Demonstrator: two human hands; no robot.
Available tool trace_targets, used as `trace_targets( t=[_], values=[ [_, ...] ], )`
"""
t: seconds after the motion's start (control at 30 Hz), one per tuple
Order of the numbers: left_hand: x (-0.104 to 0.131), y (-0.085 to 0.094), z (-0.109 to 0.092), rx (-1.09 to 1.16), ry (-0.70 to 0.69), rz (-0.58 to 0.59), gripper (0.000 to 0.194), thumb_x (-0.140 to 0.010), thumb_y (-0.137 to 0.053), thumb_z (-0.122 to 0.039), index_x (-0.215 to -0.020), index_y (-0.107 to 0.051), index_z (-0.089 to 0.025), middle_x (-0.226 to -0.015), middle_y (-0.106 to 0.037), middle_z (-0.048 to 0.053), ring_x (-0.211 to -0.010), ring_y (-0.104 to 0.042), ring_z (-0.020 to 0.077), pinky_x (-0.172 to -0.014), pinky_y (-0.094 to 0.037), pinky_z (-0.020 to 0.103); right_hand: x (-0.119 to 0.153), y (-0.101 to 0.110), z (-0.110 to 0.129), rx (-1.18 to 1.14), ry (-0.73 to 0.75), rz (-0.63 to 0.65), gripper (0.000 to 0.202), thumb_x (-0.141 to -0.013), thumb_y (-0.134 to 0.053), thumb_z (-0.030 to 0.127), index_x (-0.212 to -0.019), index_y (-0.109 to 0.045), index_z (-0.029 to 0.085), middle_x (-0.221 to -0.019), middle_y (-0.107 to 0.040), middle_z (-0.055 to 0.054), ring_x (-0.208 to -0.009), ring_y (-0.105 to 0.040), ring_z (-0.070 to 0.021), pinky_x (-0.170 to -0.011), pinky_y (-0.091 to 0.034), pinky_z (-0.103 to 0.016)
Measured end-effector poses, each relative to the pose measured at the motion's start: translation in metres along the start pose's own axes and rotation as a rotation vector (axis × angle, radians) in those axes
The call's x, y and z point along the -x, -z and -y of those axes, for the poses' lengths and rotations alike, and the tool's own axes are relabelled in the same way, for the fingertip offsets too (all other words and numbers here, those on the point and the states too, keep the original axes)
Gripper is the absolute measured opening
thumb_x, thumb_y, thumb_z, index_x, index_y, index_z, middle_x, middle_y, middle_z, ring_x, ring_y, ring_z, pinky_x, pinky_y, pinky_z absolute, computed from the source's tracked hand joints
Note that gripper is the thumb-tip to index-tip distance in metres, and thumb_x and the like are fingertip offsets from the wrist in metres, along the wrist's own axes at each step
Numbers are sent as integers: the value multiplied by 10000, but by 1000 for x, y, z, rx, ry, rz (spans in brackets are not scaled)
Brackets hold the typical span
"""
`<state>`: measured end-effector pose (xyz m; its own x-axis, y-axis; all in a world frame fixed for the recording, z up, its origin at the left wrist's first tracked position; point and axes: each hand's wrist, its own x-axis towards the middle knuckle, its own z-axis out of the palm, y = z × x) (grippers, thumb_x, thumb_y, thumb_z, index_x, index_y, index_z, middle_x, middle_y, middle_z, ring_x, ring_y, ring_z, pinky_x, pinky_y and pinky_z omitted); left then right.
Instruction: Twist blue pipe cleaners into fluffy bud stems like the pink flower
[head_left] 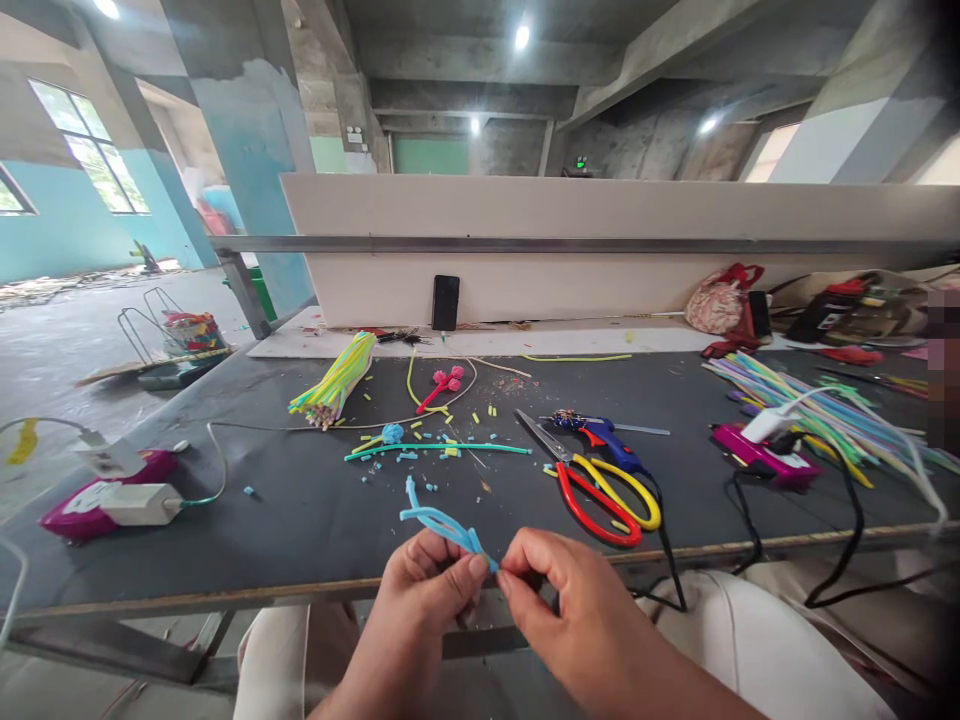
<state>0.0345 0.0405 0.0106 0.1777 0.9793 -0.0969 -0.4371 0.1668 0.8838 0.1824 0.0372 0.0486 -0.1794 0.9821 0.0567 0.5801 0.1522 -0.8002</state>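
Observation:
Blue fuzzy stems (442, 522), bent and joined together, are pinched in my left hand (431, 590) above the table's front edge. My right hand (555, 590) pinches their lower right end, its thumb and forefinger close to my left thumb. Beyond my hands lie a long teal stem (450, 447), a small blue fuzzy ball (392, 433) and scattered blue and yellow snippets. Scissors with red and yellow handles (600, 490) lie open to the right, beside a blue glue gun (611, 440). A pink fuzzy piece (442, 385) rests farther back.
A yellow-green stem bundle (335, 380) lies at the back left, coloured stems (795, 400) at the right. Magenta power strips (769, 457) with cables sit on both sides of the dark table (300, 530). A phone (445, 302) leans on the back panel.

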Motion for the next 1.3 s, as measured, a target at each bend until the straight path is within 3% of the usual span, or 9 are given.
trace_targets(
  t=[0.07,0.23,0.5,0.63,0.73,0.83,1.0,1.13,1.3],
  values=[
    [1,0,2,-2,2,11,257,-674,-730,-303,-585,-548,-143,-506,-501,-39,-480,-400,64,-498,-335,196,1,-1,0,-19,0,24,173,-744,-530,225,-577,-490,211,-557,-503,31,-534,-449,-129,-520,-333,-259],
    [-2,5,2,-180,-51,23,202,-695,-696,-276,-600,-583,-138,-520,-501,-35,-510,-399,72,-518,-339,196,-7,3,2,-455,-250,322,237,-766,-568,399,-680,-565,178,-545,-574,23,-477,-518,-110,-521,-397,-246],
    [-2,4,-6,-373,-12,-4,104,-660,-619,-168,-561,-597,-143,-509,-520,-26,-512,-437,87,-524,-362,207,-6,2,2,-224,-218,176,141,-724,-562,272,-612,-590,191,-501,-532,39,-475,-482,-113,-475,-357,-234],
    [-1,4,-2,-362,42,-54,158,-662,-640,-235,-541,-589,-146,-471,-523,-22,-453,-446,86,-478,-360,209,-4,-1,1,71,-5,72,172,-763,-522,228,-619,-612,208,-554,-560,12,-542,-505,-144,-484,-364,-247],
    [-1,3,-1,-326,85,-72,213,-660,-664,-304,-549,-569,-149,-451,-510,-26,-416,-426,79,-439,-335,204,-4,-5,-5,367,340,-77,221,-777,-471,129,-589,-557,207,-538,-554,16,-549,-516,-140,-684,-434,-321],
    [-1,1,-3,-251,101,-99,268,-665,-675,-346,-544,-523,-161,-421,-475,-43,-406,-394,68,-437,-314,198,-5,-11,-11,567,588,-179,246,-788,-428,59,-611,-531,195,-506,-520,41,-476,-469,-105,-852,-376,-408],
    [-5,3,-1,-168,50,-103,276,-668,-693,-363,-592,-523,-160,-457,-474,-52,-427,-393,67,-449,-299,199,-8,-20,-13,704,704,-263,278,-805,-412,34,-588,-512,178,-513,-503,30,-495,-454,-112,-874,-335,-434],
    [-8,10,2,-181,3,-92,288,-710,-667,-360,-591,-499,-158,-474,-454,-54,-453,-376,64,-469,-296,197,-12,-19,-6,556,518,-149,242,-818,-423,85,-627,-541,175,-544,-563,16,-515,-488,-122,-849,-357,-447],
    [-4,18,1,-181,-23,-6,269,-695,-673,-343,-607,-505,-153,-508,-475,-45,-479,-360,63,-482,-291,192,-20,-2,4,-218,-213,406,192,-800,-525,290,-655,-584,179,-568,-616,-6,-513,-523,-128,-519,-380,-254]
  ],
)
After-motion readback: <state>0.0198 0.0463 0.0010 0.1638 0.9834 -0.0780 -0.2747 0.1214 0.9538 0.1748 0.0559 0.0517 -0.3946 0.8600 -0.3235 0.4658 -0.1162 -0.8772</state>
